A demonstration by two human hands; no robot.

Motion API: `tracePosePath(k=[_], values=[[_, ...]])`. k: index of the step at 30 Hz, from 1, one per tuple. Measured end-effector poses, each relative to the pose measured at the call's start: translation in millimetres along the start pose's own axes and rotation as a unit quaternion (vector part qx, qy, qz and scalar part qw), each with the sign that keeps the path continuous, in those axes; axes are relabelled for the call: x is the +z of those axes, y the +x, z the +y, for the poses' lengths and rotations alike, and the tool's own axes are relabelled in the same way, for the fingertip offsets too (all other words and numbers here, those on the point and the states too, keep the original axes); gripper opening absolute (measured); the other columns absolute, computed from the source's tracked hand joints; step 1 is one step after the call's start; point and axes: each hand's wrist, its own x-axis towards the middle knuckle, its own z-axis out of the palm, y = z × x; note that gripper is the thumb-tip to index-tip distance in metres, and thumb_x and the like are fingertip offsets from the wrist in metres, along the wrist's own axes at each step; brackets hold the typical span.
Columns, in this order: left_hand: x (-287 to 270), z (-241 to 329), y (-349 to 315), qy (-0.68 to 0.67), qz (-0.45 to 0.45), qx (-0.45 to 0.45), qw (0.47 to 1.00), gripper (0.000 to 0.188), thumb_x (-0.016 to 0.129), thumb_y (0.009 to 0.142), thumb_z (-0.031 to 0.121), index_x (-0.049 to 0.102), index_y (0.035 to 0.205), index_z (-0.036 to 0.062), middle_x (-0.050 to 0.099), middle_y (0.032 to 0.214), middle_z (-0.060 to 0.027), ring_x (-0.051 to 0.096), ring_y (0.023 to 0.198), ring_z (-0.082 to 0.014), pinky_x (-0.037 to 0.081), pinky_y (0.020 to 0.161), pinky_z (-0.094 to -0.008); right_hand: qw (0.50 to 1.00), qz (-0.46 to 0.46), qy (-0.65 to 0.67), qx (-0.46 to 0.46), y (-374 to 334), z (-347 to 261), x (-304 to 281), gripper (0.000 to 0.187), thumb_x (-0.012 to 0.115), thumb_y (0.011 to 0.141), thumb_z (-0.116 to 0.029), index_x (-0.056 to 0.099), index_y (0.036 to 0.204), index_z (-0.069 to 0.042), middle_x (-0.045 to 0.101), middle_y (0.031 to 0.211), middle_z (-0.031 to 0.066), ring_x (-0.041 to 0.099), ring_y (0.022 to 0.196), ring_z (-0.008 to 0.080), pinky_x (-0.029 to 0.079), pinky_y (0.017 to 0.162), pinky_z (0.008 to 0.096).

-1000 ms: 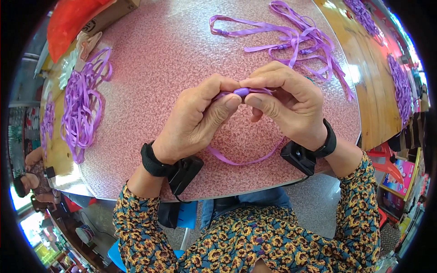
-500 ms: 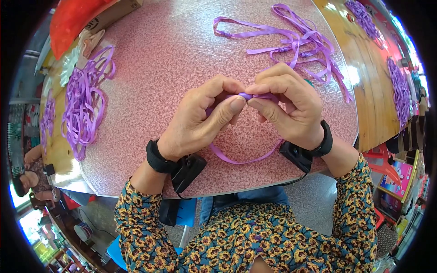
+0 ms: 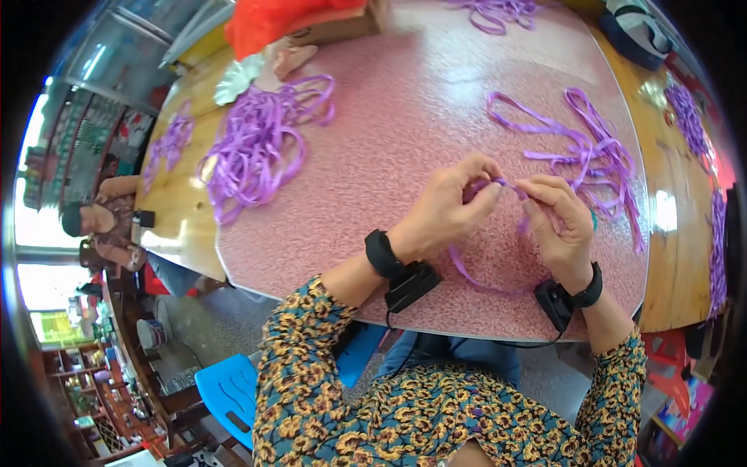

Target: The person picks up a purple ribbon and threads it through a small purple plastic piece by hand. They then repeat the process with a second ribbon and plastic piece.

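Both hands are raised over the pink speckled table, close together, pinching a purple flat strap [image 3: 459, 261]. My left hand [image 3: 443, 208] grips it between thumb and curled forefinger. Just to the right, my right hand [image 3: 566, 229] pinches the same strap at a short distance. A small stretch shows between the fingertips, and the rest hangs in a loop below, down to the tabletop. What lies inside the curled fingers is hidden. A loose bunch of purple straps [image 3: 593, 159] lies beyond my right hand, and a larger tangled pile [image 3: 253, 148] rests at the far left.
More purple straps [image 3: 498, 11] lie at the far edge. A red bag [image 3: 288, 22] and cardboard box [image 3: 342, 26] stand at the back left, near a white crumpled piece [image 3: 236, 80]. Another person [image 3: 109, 214] sits at left; a blue stool [image 3: 226, 393] stands below.
The view has swung left, so table, piles and hands appear farther right. My hands have drawn slightly apart, showing a bit more strap between the fingertips.
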Motion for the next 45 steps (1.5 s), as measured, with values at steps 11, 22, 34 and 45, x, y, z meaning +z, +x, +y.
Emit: tracePosePath(k=[11,22,34,45], values=[[-238,89,8,0.37,0.323,0.054,0.869,0.019,0.061,0.095,0.02,0.063,0.104,0.0033,0.061,0.075,0.0,0.052,0.062,-0.0034,0.04,0.053,-0.0184,0.996,0.063,0.028,0.055,1,12,-17,0.018,0.058,0.092,0.003,0.066,0.107,0.002,0.062,0.111,0.0096,0.06,0.1,0.0164,0.048,0.084,0.025],[-311,109,-13,0.608,0.238,-0.049,0.756,0.034,0.061,0.094,0.027,0.067,0.113,-0.001,0.07,0.104,-0.0081,0.064,0.098,-0.0155,0.049,0.085,-0.0285,0.999,0.027,0.003,0.04,-5,13,-24,0.018,0.059,0.092,0.0,0.067,0.108,-0.001,0.062,0.111,0.0075,0.059,0.098,0.0141,0.048,0.081,0.0252],[-27,24,105,0.397,-0.158,0.093,0.899,0.025,0.056,0.09,0.02,0.067,0.099,0.0006,0.068,0.094,-0.0197,0.065,0.093,-0.0341,0.051,0.08,-0.0424,0.971,0.197,0.136,0.022,7,27,-50,0.019,0.053,0.097,-0.001,0.062,0.113,0.002,0.064,0.101,0.0059,0.06,0.078,0.0093,0.05,0.07,0.0216],[8,-13,157,0.593,-0.119,0.172,0.777,0.019,0.057,0.086,0.021,0.065,0.099,0.0086,0.064,0.1,-0.0184,0.061,0.095,-0.038,0.049,0.086,-0.0454,0.965,0.207,0.142,0.074,9,48,-60,0.021,0.055,0.098,-0.006,0.063,0.117,0.0,0.066,0.097,0.0042,0.058,0.073,0.0061,0.049,0.066,0.0206]])
